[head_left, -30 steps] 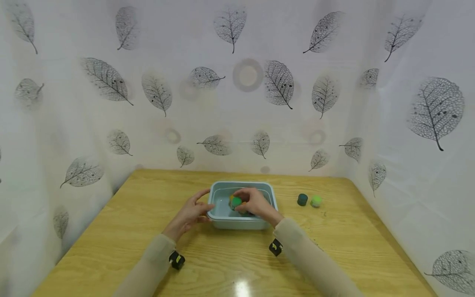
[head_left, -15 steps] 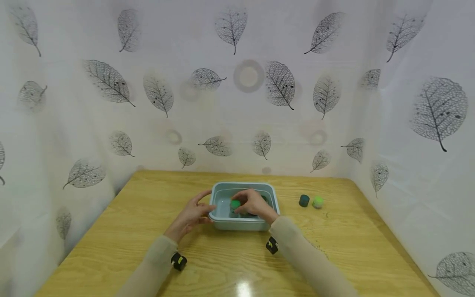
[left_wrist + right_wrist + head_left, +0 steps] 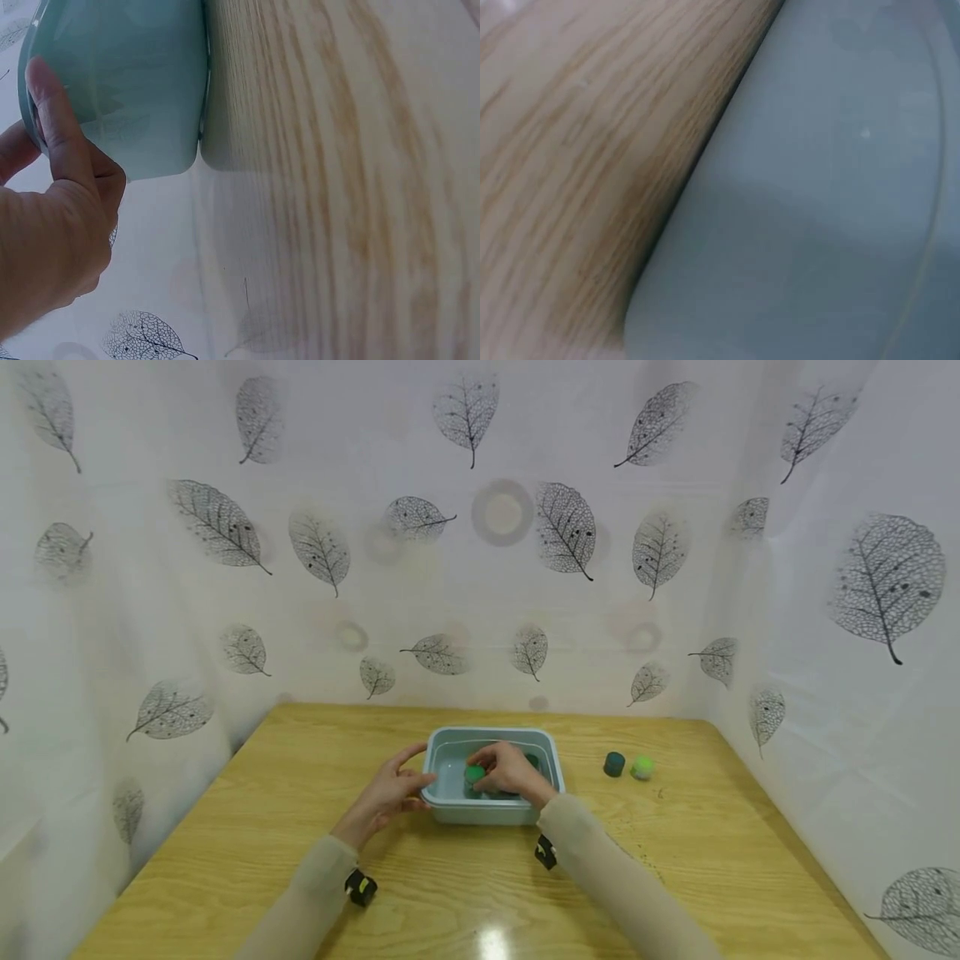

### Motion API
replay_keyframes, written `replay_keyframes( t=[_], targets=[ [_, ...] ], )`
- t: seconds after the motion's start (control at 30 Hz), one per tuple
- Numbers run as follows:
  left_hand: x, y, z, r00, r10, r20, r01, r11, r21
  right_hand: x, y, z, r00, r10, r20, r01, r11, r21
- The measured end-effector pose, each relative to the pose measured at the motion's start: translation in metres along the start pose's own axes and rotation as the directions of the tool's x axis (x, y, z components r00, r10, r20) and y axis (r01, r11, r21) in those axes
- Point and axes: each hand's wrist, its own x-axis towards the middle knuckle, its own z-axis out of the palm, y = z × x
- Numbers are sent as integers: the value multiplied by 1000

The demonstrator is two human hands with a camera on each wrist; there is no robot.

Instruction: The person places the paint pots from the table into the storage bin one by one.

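Note:
A light blue-green plastic tub (image 3: 487, 814) stands on the wooden table in the head view. My left hand (image 3: 390, 789) grips its left end, with the thumb over the rim; in the left wrist view the thumb and fingers pinch the tub wall (image 3: 150, 75). Inside the tub, my right hand (image 3: 510, 771) holds a small jar with a green top (image 3: 474, 773) between thumb and fingers. Behind that hand shows part of a dark green thing (image 3: 532, 761). The rest of the tub's contents is hidden by the hand. Only the tub's outside (image 3: 795, 210) and table show in the right wrist view.
Right of the tub stand a small dark teal jar (image 3: 614, 764) and a small jar with a light green top (image 3: 642, 767). Dark specks (image 3: 647, 860) lie on the table (image 3: 720, 843). A leaf-patterned curtain (image 3: 465, 585) hangs behind and at both sides.
My right hand has lowered slightly into the tub with the green-topped jar. Orange beside that jar is now out of sight, and the dark green thing shows behind the hand. My left hand keeps its grip.

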Motion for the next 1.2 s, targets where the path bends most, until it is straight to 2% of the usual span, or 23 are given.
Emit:
replay_keyframes(
  t=[0.33, 0.63, 1.03, 1.2],
  targets=[
    [1, 0, 1, 1000, 10, 4, -10, 1000, 5, 3, -2, 0, 1000, 17, -20, -19, 998, -56],
    [1, 0, 1, 1000, 9, 3, -9, 1000, 15, 3, -5, 1, 999, 48, 22, -44, 991, -125],
    [3, -2, 1, 1000, 11, -3, -11, 1000, -2, 1, -3, 1, 998, 68, 18, -66, 994, -86],
    [2, -2, 2, 1000, 5, -15, -5, 1000, -3, -1, 0, -2, 999, 36, 21, -34, 996, -83]
  ],
)
